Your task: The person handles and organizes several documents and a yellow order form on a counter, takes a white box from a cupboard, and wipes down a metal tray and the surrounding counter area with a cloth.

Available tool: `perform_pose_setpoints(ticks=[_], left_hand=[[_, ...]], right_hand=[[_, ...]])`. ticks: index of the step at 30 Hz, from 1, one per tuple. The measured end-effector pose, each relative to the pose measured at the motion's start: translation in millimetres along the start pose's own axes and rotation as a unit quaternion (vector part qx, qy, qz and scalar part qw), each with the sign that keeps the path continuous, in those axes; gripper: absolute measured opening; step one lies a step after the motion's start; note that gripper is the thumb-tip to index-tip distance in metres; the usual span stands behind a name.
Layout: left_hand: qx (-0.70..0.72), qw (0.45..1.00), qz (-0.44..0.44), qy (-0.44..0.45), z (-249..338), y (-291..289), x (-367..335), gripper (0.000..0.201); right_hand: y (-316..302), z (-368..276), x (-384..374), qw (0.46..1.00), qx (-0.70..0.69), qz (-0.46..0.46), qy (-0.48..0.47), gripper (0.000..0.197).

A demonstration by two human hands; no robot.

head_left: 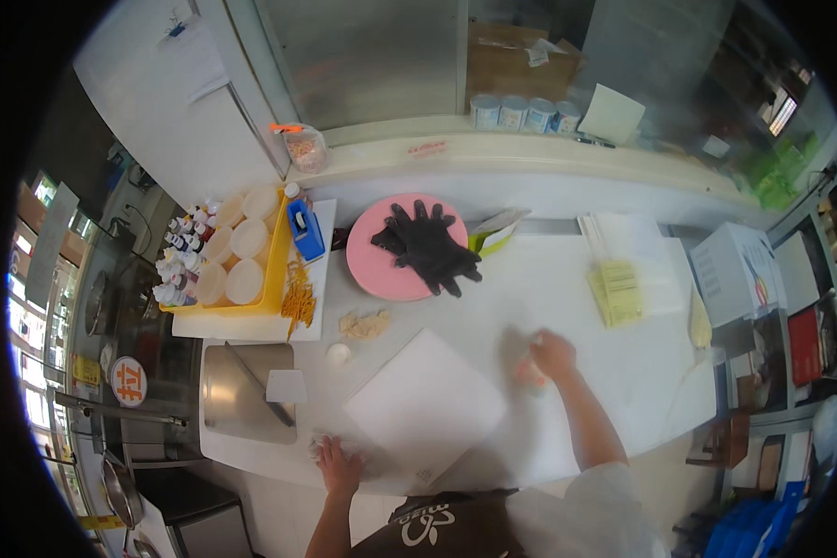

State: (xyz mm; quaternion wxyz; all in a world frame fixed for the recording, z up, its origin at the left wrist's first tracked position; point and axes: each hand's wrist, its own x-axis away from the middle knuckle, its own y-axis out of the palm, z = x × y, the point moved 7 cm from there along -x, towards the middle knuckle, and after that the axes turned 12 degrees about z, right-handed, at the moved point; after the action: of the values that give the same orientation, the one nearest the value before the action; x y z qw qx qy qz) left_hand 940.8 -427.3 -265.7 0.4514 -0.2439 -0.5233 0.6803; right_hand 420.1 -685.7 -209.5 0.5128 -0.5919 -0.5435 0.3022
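1. At right of table (646, 372), smooth and white: right hand (554, 354), fingers drawn narrow around a soft, blurred wad (528, 375), pale with orange-pink tints; cannot tell cloth from film. Held low, just right of the white sheet.
2. At near left edge: left hand (338, 465), fingers bent over a whitish crumpled piece (317, 445); cannot tell whether closed around it or only touching.
3. Between both hands: white sheet (426, 395), flat, matte, square, turned cornerwise.
4. Left: shallow metal tray (228, 377), dull sheen, rounded corners; across it, a long dark blade (256, 383) and a pale squarish scraper (286, 386).
5. Just beyond the sheet's left corner: small white disc (338, 354); beyond that, thin, wrinkled beige scrap (365, 324).
6. Far middle: pink round board (367, 256), under limp, wrinkled black gloves (432, 249) with splayed fingers.
7. Far left: yellow crate (276, 265), round pale-lidded tubs (249, 239) inside.
8. Far right: yellow paper slips (616, 294), overlapping, flat.
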Motion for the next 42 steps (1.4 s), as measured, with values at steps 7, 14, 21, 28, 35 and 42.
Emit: perform_pose_setpoints(ticks=[7, 14, 21, 28, 35, 42], left_hand=[[-0.031, 0.988, 0.091, -0.123, -11, 11, 37, 0.085], [0.017, 0.975, 0.031, -0.217, -3, 7, 38, 0.085], [-0.001, 0.978, 0.014, -0.206, 0, 15, 38, 0.085], [0.023, 0.975, 0.004, -0.221, 2, 9, 37, 0.086], [0.016, 0.980, 0.016, -0.198, -3, 9, 40, 0.085], [0.029, 0.975, 0.012, -0.222, 4, 6, 43, 0.085]], right_hand=[[-65, -97, -201, 0.850, 0.038, 0.451, -0.268, 0.038], [-53, -109, -248, 0.909, 0.114, 0.256, -0.309, 0.016], [-256, -173, -154, 0.858, 0.017, 0.384, -0.341, 0.013], [-296, -369, -185, 0.741, 0.068, 0.492, -0.452, 0.014], [-191, -436, -256, 0.847, 0.043, 0.320, -0.422, 0.038], [-191, -374, -146, 0.711, -0.208, 0.418, -0.526, 0.042]])
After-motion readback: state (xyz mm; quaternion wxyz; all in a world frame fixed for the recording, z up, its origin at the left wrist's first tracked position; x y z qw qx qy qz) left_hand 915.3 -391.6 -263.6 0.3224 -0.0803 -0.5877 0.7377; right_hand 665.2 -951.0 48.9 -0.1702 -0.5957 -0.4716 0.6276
